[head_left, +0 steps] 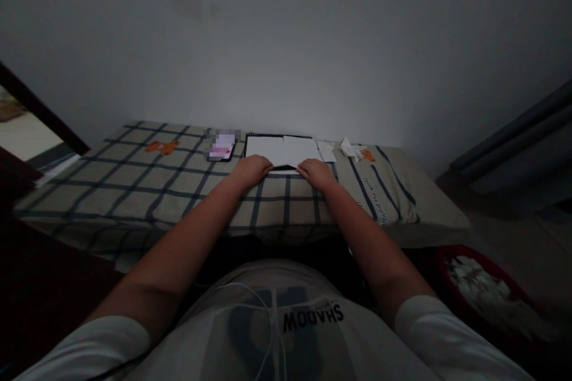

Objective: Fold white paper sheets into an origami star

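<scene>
Left hand and right hand apart at near corners of white paper sheets on cloth-covered surface, grip unclear; likely light, bendy, easily creased, best held by edges.

Single view, worn on the person's head, facing forward and down. The shirt is nearest the lens, across the bottom edge; both forearms run from there toward the centre. The left hand and right hand sit farther off, near mid-frame. The checked cloth is seen slantwise from above, the wall behind it roughly face-on. Coverage is wide, taking in a red bin at lower right.
</scene>
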The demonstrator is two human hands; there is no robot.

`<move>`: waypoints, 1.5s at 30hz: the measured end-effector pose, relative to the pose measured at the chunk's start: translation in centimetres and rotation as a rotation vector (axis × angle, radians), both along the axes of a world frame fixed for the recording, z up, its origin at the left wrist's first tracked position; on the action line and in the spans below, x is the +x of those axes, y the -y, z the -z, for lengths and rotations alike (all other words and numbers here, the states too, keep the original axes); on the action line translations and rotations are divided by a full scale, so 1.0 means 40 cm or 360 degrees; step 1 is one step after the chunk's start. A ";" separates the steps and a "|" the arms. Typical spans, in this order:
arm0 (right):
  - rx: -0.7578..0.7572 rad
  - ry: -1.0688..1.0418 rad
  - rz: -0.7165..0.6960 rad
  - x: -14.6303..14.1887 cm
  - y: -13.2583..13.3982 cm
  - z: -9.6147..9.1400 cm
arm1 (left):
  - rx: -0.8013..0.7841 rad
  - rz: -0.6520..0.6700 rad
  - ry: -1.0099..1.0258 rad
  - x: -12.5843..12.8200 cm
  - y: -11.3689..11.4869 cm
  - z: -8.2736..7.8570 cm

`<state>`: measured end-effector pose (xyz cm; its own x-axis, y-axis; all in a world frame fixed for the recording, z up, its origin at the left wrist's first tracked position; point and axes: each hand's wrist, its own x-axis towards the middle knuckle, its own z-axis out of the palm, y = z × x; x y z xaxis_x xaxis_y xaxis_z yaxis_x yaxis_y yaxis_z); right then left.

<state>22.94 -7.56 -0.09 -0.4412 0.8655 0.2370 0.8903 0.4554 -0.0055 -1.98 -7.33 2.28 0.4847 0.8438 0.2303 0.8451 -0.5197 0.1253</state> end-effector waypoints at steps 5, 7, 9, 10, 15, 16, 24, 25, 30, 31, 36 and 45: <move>0.0070 0.0058 0.0089 -0.017 0.009 -0.005 | 0.0173 -0.0091 -0.0116 0.004 0.012 -0.004; 0.0061 0.0088 0.0105 -0.024 0.011 -0.005 | 0.0186 -0.0110 -0.0099 0.004 0.015 -0.004; 0.0050 0.0129 0.0120 -0.028 0.012 -0.005 | 0.0191 -0.0134 -0.0079 0.003 0.017 -0.006; 0.0052 0.0146 0.0126 -0.028 0.013 -0.005 | 0.0195 -0.0150 -0.0063 0.002 0.017 -0.007; 0.0062 0.0195 0.0108 -0.026 0.012 -0.003 | 0.0292 -0.0278 0.0115 -0.006 0.027 -0.015; 0.0062 0.0195 0.0103 -0.025 0.012 -0.003 | 0.0327 -0.0306 0.0152 -0.008 0.031 -0.017; 0.0031 0.0065 0.0148 -0.019 0.008 -0.001 | 0.0791 -0.0409 0.0552 -0.042 0.055 -0.047; 0.0037 0.0009 0.0156 -0.019 0.007 -0.001 | 0.0832 -0.0399 0.0605 -0.048 0.057 -0.055; 0.0110 -0.0296 0.0178 -0.015 -0.003 0.004 | 0.0934 -0.0432 0.0752 -0.074 0.056 -0.084; 0.0112 -0.0341 0.0175 -0.014 -0.005 0.005 | 0.0943 -0.0453 0.0746 -0.078 0.054 -0.084; 0.0109 -0.0474 0.0164 -0.004 -0.018 0.013 | 0.0894 -0.0526 0.0705 -0.083 0.051 -0.073; 0.0106 -0.0369 0.0182 0.000 -0.027 0.013 | 0.0832 -0.0461 0.0628 -0.058 0.056 -0.060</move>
<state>22.96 -6.49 -0.63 -0.2684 0.8858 0.3785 0.9145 0.3578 -0.1888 -4.28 -9.57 4.66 0.0550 0.6574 0.7515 0.9013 -0.3565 0.2459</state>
